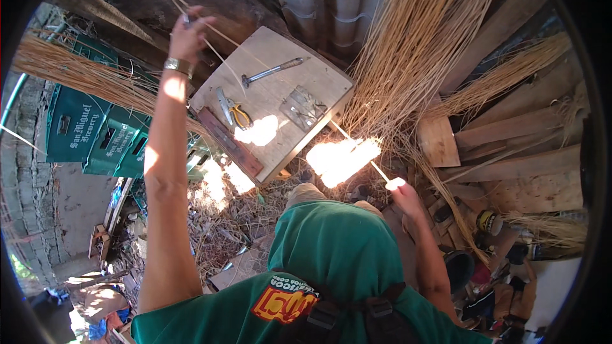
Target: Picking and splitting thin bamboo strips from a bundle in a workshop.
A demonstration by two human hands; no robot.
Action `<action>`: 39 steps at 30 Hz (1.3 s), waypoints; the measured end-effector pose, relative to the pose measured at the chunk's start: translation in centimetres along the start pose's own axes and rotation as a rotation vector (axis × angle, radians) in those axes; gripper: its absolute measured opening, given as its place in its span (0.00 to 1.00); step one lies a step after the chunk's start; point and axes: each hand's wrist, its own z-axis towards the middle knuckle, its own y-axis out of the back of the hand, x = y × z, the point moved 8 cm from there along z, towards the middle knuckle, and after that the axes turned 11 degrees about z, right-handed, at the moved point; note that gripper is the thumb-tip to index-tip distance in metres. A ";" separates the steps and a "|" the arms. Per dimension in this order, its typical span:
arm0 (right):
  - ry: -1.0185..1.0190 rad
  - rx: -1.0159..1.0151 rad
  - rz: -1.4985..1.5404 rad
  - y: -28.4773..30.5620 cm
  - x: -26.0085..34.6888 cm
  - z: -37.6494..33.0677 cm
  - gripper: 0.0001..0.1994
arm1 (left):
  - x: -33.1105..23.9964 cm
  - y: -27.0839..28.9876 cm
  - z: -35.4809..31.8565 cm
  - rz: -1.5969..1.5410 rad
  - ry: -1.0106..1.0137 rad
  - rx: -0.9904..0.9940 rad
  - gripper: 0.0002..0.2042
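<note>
My left hand (189, 33) is raised far out, fingers closed on one end of a long thin pale rattan strip (255, 63). The strip runs across a wooden work board (319, 79) through a small metal plate (303, 108) fixed on it, down to my right hand (403, 194). That hand pinches the strip's near end in bright sunlight. A watch sits on my left wrist. On the board lie a metal hammer (274, 71) and yellow-handled pliers (236, 114).
A big bundle of rattan strands (414, 44) hangs at the back right. Wooden planks (516, 153) lie on the right, green plastic crates (95, 133) on the left under a straw bundle. Chips and scraps litter the ground (223, 216). Tools and pots sit at lower right.
</note>
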 end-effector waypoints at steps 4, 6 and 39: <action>-0.142 0.059 0.192 -10.6 3.0 9.2 0.18 | 1.9 8.5 5.0 1.257 -0.096 -0.411 0.34; -0.311 -0.008 0.148 -14.5 5.4 13.6 0.26 | 4.1 7.5 2.7 1.280 0.006 -0.329 0.30; 0.521 0.295 -1.567 -24.5 10.7 20.6 0.10 | 32.5 -13.7 -9.0 -0.028 0.377 0.264 0.12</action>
